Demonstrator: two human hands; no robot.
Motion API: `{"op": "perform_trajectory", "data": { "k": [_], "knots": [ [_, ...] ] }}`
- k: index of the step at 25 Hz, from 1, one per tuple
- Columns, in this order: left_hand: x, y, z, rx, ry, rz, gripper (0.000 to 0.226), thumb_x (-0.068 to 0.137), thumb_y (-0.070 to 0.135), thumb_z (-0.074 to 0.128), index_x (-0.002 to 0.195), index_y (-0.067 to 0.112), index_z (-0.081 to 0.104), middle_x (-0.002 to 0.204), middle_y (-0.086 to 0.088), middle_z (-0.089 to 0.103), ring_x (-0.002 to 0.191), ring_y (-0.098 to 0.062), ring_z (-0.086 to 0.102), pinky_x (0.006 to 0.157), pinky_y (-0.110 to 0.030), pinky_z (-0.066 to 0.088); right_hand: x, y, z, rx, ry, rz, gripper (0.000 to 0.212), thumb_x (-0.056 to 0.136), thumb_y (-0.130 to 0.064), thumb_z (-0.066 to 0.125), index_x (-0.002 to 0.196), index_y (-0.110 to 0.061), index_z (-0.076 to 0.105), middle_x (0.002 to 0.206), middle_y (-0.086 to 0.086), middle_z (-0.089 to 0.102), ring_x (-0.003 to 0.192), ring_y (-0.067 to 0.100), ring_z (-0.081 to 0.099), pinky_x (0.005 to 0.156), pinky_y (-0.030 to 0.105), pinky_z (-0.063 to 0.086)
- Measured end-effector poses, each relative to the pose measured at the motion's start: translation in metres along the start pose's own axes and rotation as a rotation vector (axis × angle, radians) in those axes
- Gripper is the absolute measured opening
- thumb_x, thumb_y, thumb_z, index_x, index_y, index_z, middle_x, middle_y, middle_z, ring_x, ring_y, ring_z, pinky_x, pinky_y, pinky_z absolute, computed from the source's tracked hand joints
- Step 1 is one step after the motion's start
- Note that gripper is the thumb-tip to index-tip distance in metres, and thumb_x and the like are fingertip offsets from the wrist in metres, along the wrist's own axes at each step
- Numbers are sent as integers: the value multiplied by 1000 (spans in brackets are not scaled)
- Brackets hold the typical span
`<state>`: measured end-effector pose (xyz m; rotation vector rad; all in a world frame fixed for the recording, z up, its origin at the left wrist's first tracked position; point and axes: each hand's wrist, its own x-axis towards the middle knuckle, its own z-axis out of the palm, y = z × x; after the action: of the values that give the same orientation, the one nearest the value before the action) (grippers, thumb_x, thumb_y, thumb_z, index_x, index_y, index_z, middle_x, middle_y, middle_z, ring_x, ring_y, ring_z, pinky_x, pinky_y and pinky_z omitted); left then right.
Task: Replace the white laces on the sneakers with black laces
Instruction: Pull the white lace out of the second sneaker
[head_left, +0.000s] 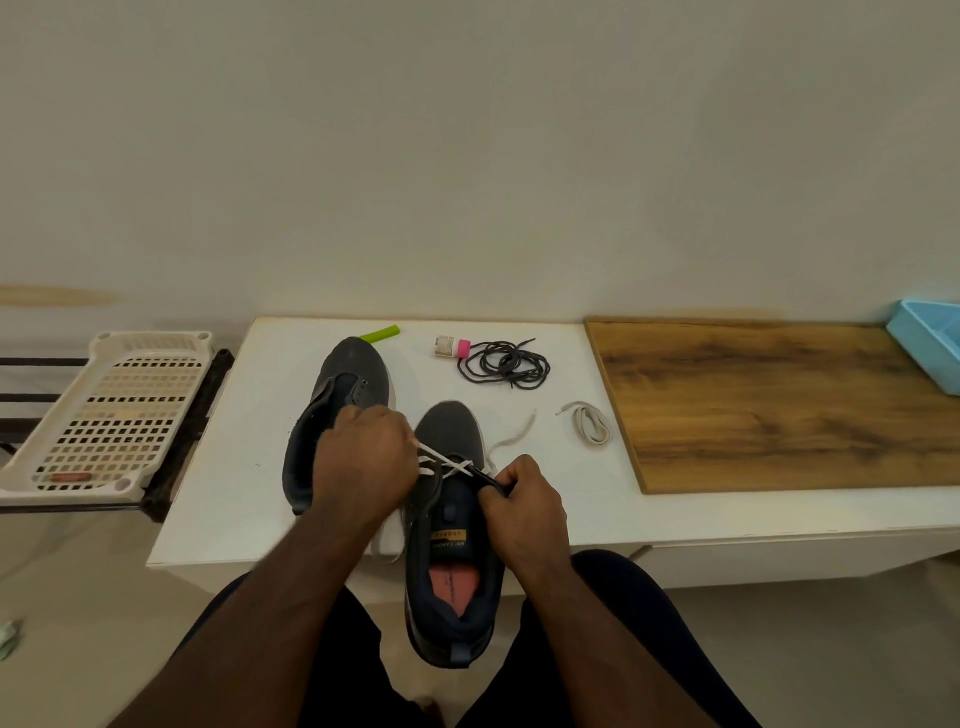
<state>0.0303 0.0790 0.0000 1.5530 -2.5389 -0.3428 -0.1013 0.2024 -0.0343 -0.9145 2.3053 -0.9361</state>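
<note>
While the near grey sneaker (457, 545) hangs heel-first over the white worktop (249, 415) edge, the left hand (363, 457) pinches its half-threaded white lace (441, 460) and the right hand (519, 499) grips the shoe's eyelet flap. The second sneaker (343, 384) lies unlaced just beside it; the black laces (504, 364) coil farther back, near a removed white lace (589, 423).

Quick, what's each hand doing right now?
Left hand: curled, pulling the white lace on the near sneaker.
Right hand: curled, pinching the sneaker's dark upper beside the eyelets.
</note>
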Motion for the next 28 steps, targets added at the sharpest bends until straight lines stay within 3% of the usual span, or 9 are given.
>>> {"op": "perform_trajectory", "data": {
  "k": [2, 5, 11, 15, 18, 22, 28],
  "knots": [
    [-1, -7, -3, -42, -10, -41, 21, 95, 27, 50, 106, 22, 66, 116, 2, 61, 109, -22, 47, 84, -37, 47, 0, 0, -1, 1, 7, -3, 10, 86, -22, 59, 85, -21, 49, 79, -4, 60, 74, 14, 57, 64, 31, 45],
    [-10, 12, 2, -55, -58, 85, 38, 91, 37, 56, 128, 30, 60, 133, 8, 53, 120, -22, 42, 93, -36, 47, 1, 0, -1, 0, 6, -7, 10, 86, -23, 59, 86, -20, 50, 80, -4, 61, 73, 14, 58, 64, 31, 45],
    [-16, 34, 19, 92, -93, 160, 21, 95, 38, 51, 105, 26, 66, 111, 6, 62, 111, -20, 48, 87, -37, 50, 1, 1, 0, -4, 15, -4, 10, 86, -24, 59, 85, -20, 50, 80, -3, 61, 74, 17, 59, 69, 37, 51],
    [-8, 16, 3, -21, -34, 84, 19, 93, 33, 52, 93, 25, 69, 100, 5, 62, 103, -20, 49, 83, -38, 49, 1, 0, 2, 1, 10, -2, 9, 85, -24, 58, 85, -21, 49, 80, -3, 61, 74, 17, 59, 70, 38, 51],
    [-4, 0, -3, -24, -19, -4, 17, 91, 32, 54, 98, 24, 67, 105, 3, 61, 104, -22, 49, 82, -36, 47, 0, 0, 2, -1, 2, -7, 10, 86, -24, 59, 85, -23, 49, 80, -4, 60, 75, 15, 58, 70, 36, 52],
    [-14, 21, 10, 31, -60, 160, 42, 88, 42, 56, 130, 32, 56, 135, 9, 52, 118, -22, 44, 94, -38, 45, 1, 0, 1, -12, -6, -22, 12, 86, -26, 60, 86, -23, 49, 80, -5, 60, 73, 14, 58, 68, 35, 51],
    [-17, 32, 23, 90, -50, 202, 21, 95, 44, 51, 102, 28, 62, 109, 8, 62, 110, -19, 48, 89, -36, 46, 2, 2, 1, -9, 3, -27, 12, 88, -26, 61, 86, -22, 50, 80, -5, 60, 73, 15, 59, 67, 34, 50]
  ]
}}
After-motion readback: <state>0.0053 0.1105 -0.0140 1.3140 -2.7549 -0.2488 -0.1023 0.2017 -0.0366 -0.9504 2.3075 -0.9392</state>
